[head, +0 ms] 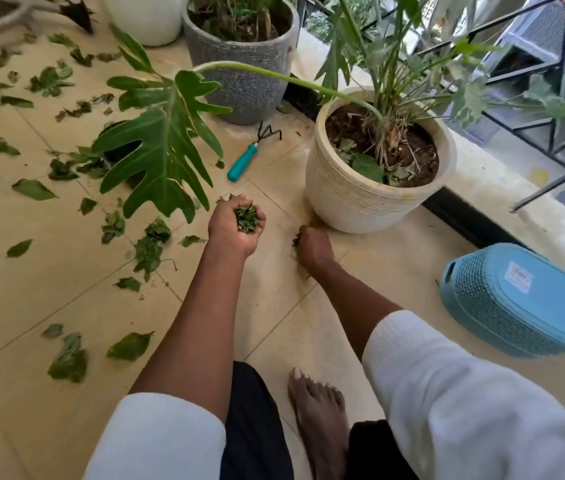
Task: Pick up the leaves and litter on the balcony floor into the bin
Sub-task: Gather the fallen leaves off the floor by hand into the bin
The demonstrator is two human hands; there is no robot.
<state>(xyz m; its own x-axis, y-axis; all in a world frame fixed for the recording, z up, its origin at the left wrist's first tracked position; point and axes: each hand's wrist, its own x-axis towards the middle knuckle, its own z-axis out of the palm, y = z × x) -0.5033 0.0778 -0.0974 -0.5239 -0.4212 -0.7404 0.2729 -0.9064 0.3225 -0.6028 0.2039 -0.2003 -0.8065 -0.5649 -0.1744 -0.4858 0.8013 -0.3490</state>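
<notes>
Several green leaves [69,358] lie scattered over the beige tiled floor, mostly to the left. My left hand [234,226] is palm-up and cupped round a bunch of picked-up leaves [247,220]. My right hand [312,247] is down at the floor beside the cream pot, fingers curled round a small dark bit of litter [296,240]. A light blue plastic bin [520,299] lies on its side at the right, its underside facing me.
A cream ribbed pot [354,199] with a big-leafed plant stands just beyond my hands. A grey pot [239,71] and a white pot [146,19] stand behind. A teal-handled hand rake [244,161] lies on the tiles. Black railing [551,98] runs along the right. My bare foot [319,417] is below.
</notes>
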